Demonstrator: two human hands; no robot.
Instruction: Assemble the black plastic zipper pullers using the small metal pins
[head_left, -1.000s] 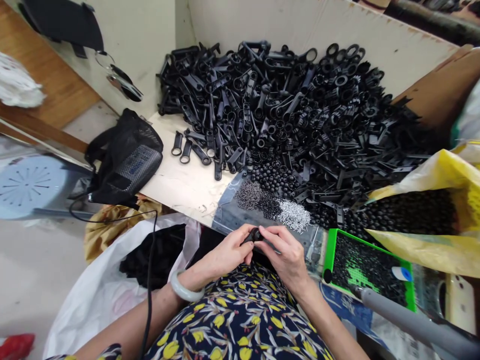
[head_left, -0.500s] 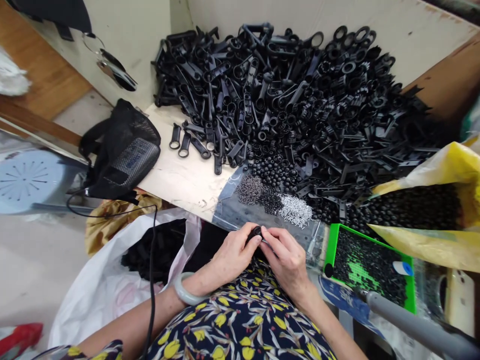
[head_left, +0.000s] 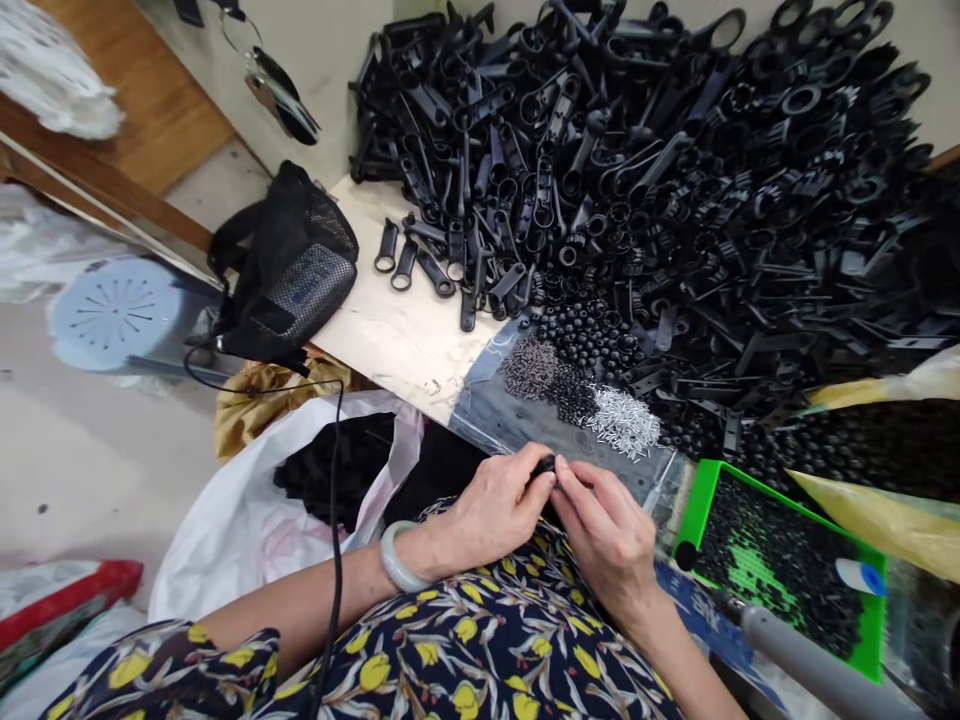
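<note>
Just in front of my body, over the table's front edge, my left hand [head_left: 499, 505] pinches a small black plastic part [head_left: 545, 466], mostly covered by the fingers. My right hand [head_left: 611, 535] meets it from the other side, its thumb and fingertips closed at the same part. Whether the right fingers also hold something tiny cannot be made out. Beyond the hands, on a dark mat [head_left: 480, 405], lie a heap of silver pins [head_left: 624, 420], a heap of small brownish pieces [head_left: 531, 368] and black beads [head_left: 585, 335].
A large pile of black plastic arms and rings [head_left: 600, 150] covers the back. To the right are a green tray [head_left: 701, 510] of small black pieces and a yellow bag [head_left: 885, 510]. On the left sit a black pouch [head_left: 292, 270], a cable [head_left: 336, 500] and a white sack [head_left: 217, 510].
The view has shifted, so the whole scene sits differently in the frame. Both hands stay together around the small black part, with fingers slightly rearranged.
</note>
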